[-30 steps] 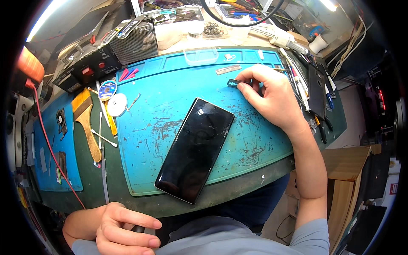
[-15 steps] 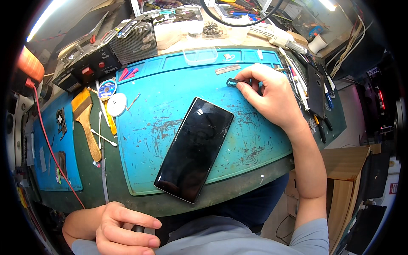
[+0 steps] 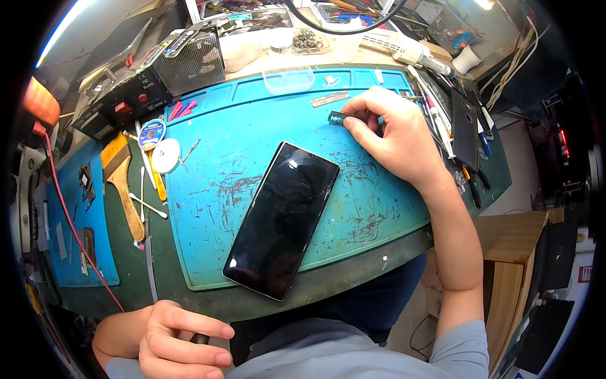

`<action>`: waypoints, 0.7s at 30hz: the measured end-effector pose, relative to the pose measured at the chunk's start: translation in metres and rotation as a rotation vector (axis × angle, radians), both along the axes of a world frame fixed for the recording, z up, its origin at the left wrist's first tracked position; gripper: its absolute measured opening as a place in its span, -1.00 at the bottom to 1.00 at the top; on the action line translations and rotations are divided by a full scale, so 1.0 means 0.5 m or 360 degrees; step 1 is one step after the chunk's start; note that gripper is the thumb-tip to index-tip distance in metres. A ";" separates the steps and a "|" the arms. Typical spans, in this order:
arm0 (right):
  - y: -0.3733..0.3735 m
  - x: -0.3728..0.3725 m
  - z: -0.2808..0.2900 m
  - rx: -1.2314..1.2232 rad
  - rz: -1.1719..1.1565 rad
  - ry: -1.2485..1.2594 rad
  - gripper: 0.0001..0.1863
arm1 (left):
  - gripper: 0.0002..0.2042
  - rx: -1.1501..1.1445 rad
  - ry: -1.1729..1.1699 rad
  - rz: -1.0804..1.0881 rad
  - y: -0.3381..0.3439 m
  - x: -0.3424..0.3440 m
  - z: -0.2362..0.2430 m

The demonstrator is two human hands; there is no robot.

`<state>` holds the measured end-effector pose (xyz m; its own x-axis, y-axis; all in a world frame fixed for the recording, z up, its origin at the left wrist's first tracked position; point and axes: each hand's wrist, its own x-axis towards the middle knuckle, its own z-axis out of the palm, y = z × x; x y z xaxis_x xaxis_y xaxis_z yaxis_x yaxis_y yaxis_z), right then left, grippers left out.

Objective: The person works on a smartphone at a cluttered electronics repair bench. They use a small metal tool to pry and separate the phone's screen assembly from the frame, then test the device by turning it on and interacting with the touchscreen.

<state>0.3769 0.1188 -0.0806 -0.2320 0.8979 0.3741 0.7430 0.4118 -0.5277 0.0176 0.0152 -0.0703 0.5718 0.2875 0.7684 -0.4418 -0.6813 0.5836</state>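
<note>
My right hand (image 3: 391, 129) pinches a dark razor blade (image 3: 337, 119) between thumb and fingers, over the far right part of the blue work mat (image 3: 208, 145). Its slotted middle shows; the rest is hidden by the fingers. A smartphone (image 3: 282, 218) with a black, glossy screen lies slanted on the mat, face up and apart from both hands. Down at the near left, in front of the table edge, my left hand (image 3: 180, 341) is curled. Something small and dark (image 3: 199, 339) shows between its fingers, too covered to name.
A metal strip (image 3: 329, 99) and a clear plastic box (image 3: 288, 81) lie at the mat's far side. To the left are a brush (image 3: 126, 189), cotton swabs (image 3: 149, 206) and a white spool (image 3: 166, 155). Pens and tools (image 3: 435, 117) line the right edge.
The razor blade has turned in my right hand, so its slots show more plainly. The whole scene has shifted slightly left in the picture. My left hand stays curled.
</note>
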 end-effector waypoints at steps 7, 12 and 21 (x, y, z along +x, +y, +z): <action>0.000 -0.006 0.006 0.0092 -0.0039 0.0096 -0.88 | -0.55 -0.0042 0.0015 -0.0027 0.001 -0.004 0.002; -0.006 -0.010 0.018 0.0061 -0.0031 0.0113 -0.89 | -0.54 -0.0015 0.0007 -0.0007 -0.001 -0.003 0.001; 0.001 -0.003 0.005 0.0070 -0.0019 -0.0108 -0.86 | -0.50 0.0021 -0.0237 0.0306 -0.020 0.027 -0.029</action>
<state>0.3756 0.1193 -0.0783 -0.2478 0.8837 0.3971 0.7814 0.4247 -0.4573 0.0310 0.0052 -0.0847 0.3877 0.3693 0.8446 -0.3837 -0.7684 0.5121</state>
